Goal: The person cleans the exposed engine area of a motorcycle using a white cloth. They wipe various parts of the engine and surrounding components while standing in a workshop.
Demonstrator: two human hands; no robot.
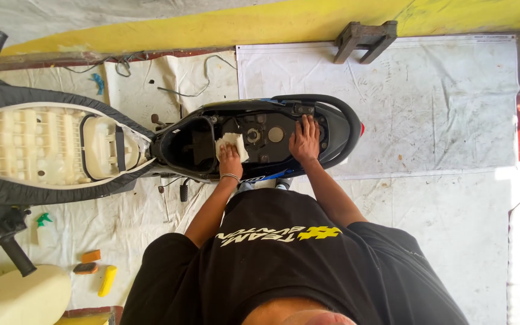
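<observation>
I look straight down over a scooter [332, 114] with its seat lifted open. My left hand [230, 161] presses a white cloth [233, 143] against the edge of the black storage compartment [188, 147] under the seat. My right hand [304, 139] lies flat, fingers spread, on the rear body near the round fuel cap [275, 134]. The raised seat [49, 150] shows its cream plastic underside at the left.
White sheets cover the floor. A small wooden stool [365, 39] stands by the yellow wall. At lower left lie a spray bottle [43, 225], an orange block [91, 256], a yellow object [107, 280] and a cream panel [19, 298]. Loose wires [200, 90] trail behind the scooter.
</observation>
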